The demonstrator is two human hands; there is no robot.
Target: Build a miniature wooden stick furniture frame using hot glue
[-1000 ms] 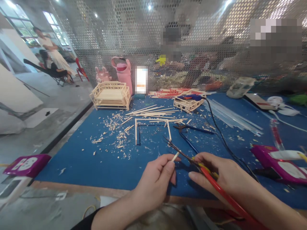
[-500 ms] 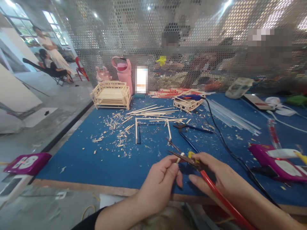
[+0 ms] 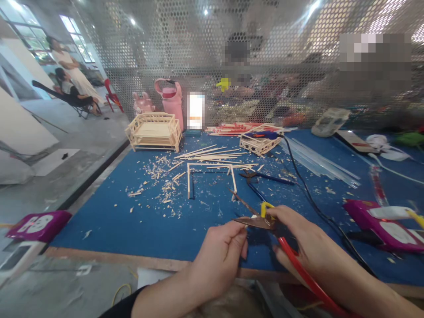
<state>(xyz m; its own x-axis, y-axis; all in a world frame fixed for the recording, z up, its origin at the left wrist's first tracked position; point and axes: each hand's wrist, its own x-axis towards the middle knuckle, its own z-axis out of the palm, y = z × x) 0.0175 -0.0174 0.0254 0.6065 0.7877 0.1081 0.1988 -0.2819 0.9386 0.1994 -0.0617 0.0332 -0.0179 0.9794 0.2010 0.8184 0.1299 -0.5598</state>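
Note:
My left hand point(image 3: 223, 254) is closed near the front edge of the blue-topped table, pinching a small pale wooden stick point(image 3: 245, 226), most of it hidden by the fingers. In my right hand point(image 3: 303, 238) is a pair of scissors point(image 3: 260, 222) with red handles and a yellow piece near the pivot. Their dark blades stand apart, the nearer one crossing the stick at my left fingertips. Just beyond lies a three-sided frame of wooden sticks point(image 3: 210, 164). Blue-handled pliers point(image 3: 250, 175) rest to its right.
Loose wooden sticks point(image 3: 212, 154) and shavings spread over the table. A little wooden bench point(image 3: 154, 128) stands at the back left, a smaller wooden frame point(image 3: 258, 145) at the back right. A black cable point(image 3: 306, 190) runs past my right hand. Clear glue sticks point(image 3: 321, 161) lie rightward.
The scissor blades have spread wider, the nearer blade swinging down toward my left fingers. My left hand has turned slightly, and less of the stick shows.

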